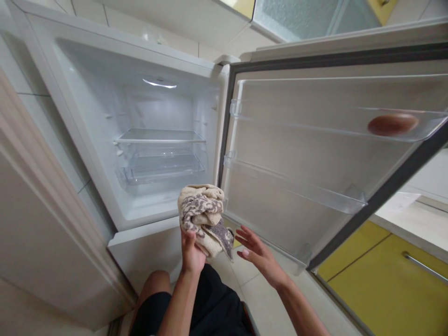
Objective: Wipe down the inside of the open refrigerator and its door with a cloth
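A cream towel [206,219] with a grey-brown pattern is bunched into a folded bundle in front of the open fridge. My left hand [193,252] grips it from below, the thumb lying on its near side. Just to the right of the towel, my right hand [257,256] is apart from it, fingers spread and holding nothing. Behind the bundle, the fridge compartment [140,207] shows a glass shelf [161,136] and a clear drawer [163,170] below it.
The fridge door [297,158] stands wide open on the right, with clear plastic racks. A brown egg-like object [392,124] sits in its upper rack [315,127]. Yellow cabinets [388,280] and a counter [427,219] lie beyond; a doorframe [52,200] is at left.
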`<state>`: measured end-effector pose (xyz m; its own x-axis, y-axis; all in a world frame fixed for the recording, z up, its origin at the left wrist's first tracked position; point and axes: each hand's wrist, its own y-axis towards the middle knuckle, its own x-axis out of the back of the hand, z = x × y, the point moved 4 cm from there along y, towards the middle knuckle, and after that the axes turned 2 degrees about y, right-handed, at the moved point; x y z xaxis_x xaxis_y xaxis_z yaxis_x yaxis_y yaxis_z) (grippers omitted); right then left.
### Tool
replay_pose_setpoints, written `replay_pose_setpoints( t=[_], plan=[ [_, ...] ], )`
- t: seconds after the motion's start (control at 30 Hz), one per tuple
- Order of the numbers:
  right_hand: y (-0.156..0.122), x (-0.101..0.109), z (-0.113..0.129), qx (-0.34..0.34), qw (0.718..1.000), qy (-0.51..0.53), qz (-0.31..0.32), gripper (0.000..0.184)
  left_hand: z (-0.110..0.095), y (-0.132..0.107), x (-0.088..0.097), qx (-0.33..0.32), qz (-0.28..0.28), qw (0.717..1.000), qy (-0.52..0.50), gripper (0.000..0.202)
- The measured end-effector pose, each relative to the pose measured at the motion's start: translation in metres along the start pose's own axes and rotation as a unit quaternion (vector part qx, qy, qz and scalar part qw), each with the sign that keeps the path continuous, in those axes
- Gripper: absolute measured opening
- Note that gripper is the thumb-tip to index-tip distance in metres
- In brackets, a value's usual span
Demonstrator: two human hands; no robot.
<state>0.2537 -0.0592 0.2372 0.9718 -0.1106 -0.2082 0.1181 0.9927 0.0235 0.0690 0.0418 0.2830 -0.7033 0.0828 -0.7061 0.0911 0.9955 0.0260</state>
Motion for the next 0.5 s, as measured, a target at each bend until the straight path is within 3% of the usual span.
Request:
replay_pose_setpoints(
  t=[0.13, 0.27, 0.37, 0.5],
  plan=[
    [0.007, -0.010, -0.033, -0.096, 0.987, 0.132, 0.001, 0.068, -0.004, 0.001, -0.002, 0.020, -0.001, 1.000, -0.023, 0.104],
    [0.020, -0.029, -0.059, -0.169, 0.946, 0.270, 0.059, 0.068, -0.011, 0.004, -0.007, 0.020, -0.015, 0.998, -0.054, 0.092],
    [0.032, -0.039, -0.062, -0.159, 0.927, 0.333, 0.072, 0.070, -0.014, 0.010, -0.007, 0.028, 0.010, 0.997, -0.072, 0.083],
    [0.041, -0.036, -0.050, -0.125, 0.934, 0.335, 0.015, 0.058, -0.013, 0.020, 0.001, 0.032, 0.012, 0.997, -0.072, 0.076]
  ],
)
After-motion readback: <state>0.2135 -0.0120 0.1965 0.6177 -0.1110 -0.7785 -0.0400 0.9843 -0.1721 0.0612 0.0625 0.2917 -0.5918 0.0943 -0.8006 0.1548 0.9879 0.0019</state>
